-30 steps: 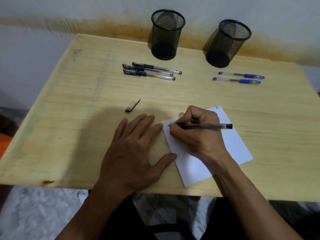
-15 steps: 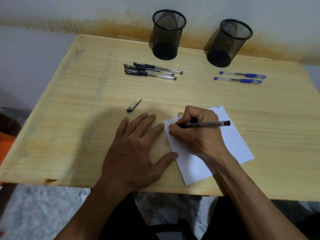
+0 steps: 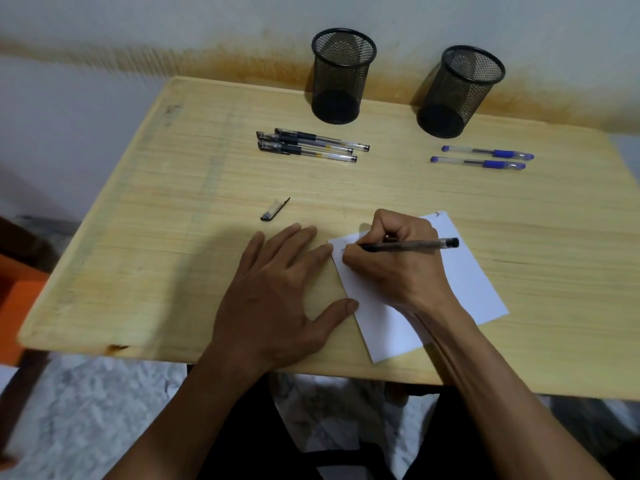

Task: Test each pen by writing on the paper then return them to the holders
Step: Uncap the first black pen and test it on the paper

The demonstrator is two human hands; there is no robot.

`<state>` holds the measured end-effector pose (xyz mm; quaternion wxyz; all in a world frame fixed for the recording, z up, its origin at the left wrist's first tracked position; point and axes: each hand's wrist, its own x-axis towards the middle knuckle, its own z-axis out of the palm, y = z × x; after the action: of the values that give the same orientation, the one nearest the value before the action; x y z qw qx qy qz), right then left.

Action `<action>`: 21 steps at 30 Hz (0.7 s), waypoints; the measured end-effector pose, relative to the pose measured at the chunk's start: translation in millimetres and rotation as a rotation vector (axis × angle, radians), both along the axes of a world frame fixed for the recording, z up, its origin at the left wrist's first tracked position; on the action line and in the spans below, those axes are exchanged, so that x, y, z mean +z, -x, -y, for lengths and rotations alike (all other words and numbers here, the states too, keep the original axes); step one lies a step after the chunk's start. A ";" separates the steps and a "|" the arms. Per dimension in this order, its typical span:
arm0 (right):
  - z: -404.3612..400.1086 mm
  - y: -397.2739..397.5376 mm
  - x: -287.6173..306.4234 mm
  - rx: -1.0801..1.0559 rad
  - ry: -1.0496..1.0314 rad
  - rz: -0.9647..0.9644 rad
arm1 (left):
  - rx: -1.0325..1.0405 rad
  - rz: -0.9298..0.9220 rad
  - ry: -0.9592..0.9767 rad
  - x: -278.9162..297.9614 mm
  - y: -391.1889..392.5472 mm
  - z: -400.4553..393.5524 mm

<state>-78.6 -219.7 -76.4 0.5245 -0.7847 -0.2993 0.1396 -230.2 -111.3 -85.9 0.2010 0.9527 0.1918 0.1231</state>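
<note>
your right hand (image 3: 391, 265) pinches a black pen (image 3: 412, 244) between thumb and curled fingers, its tip down on the near-left corner of the white paper (image 3: 474, 282), its capless end pointing off to your right. a faint short stroke shows on the sheet just by the tip. the heel of that hand rests on the paper.

your left hand (image 3: 277, 299) lies flat on the wooden table (image 3: 156, 237), fingers spread and straight, holding nothing. its forefinger tip and thumb tip touch the left edge of the paper, pinning it in place.

just beyond your left fingers, a small pen cap (image 3: 274, 210) lies alone on the wood, apart from everything else.

further back, three black pens (image 3: 308, 145) lie side by side, touching, capped ends to your left. they sit just in front of the left mesh holder (image 3: 343, 76), which stands upright near the wall edge of the table. i see nothing inside it.

over to the right, two blue pens (image 3: 481, 159) lie parallel, a little apart from each other, blue grips toward your right. they lie just in front of the right mesh holder (image 3: 460, 91), which stands upright too, though it looks tilted through the wide lens. nothing shows inside that one either.

behind the table runs a pale wall (image 3: 173, 29) with a rusty brown stain along it.
</note>
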 end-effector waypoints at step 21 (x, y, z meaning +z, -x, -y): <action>5.9 -1.3 3.1 0.007 -0.055 -0.104 | -0.002 0.026 -0.030 -3.7 -0.6 -0.2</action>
<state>-77.3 -225.6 -73.2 0.5604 -0.7606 -0.2781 0.1734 -229.7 -111.1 -89.7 0.1893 0.9541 0.1865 0.1382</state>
